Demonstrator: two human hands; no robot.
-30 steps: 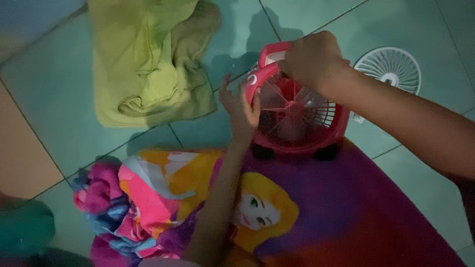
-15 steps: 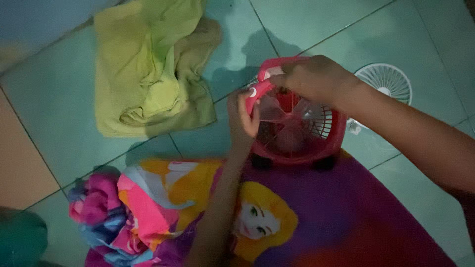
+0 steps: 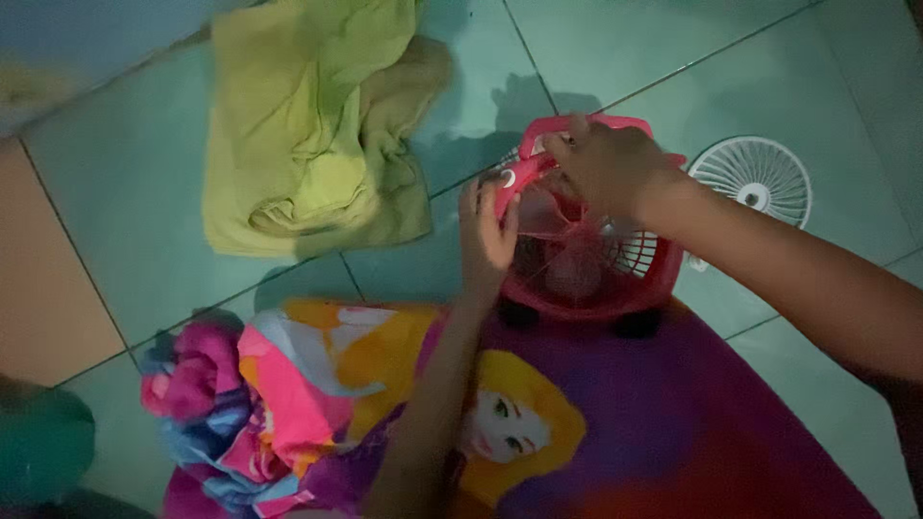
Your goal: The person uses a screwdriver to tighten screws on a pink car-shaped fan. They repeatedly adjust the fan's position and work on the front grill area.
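A small red box fan [image 3: 586, 269] lies face up on the teal tiled floor, its front grille off and the pinkish blades showing. My left hand [image 3: 486, 235] grips the fan's left rim. My right hand [image 3: 611, 168] rests on top of the fan near its upper edge, fingers curled over the frame and blade hub. The detached white round grille [image 3: 755, 178] lies on the floor to the right of the fan.
A crumpled yellow-green cloth [image 3: 308, 135] lies on the tiles at upper left. A colourful cartoon-print blanket [image 3: 385, 413] covers the floor below the fan. A dark green shape [image 3: 43, 452] sits at the bottom left corner.
My right hand has slid from the fan's top left corner toward its middle. The view has shifted slightly, with the fan staying in place.
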